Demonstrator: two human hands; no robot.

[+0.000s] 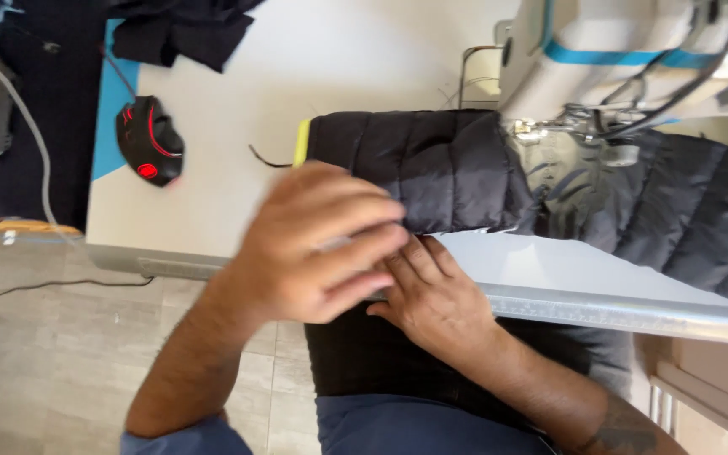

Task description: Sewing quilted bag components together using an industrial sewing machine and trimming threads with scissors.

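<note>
My left hand point(318, 244) lies with fingers pressed together on the black quilted sleeve point(419, 168); my right hand point(431, 295) is beneath. The sleeve already sits under the sewing machine point(625, 50), but I cannot tell how much is stitched.

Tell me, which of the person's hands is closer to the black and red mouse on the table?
Left. The left hand lies right of the mouse; the right hand sits farther right, at the table's edge.

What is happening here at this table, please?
A person sits at a white table with a sewing machine. A black quilted jacket piece lies under the machine's needle area. The left hand rests over its near edge, and the right hand is just beneath it at the table edge. A black and red object lies further left.
</note>
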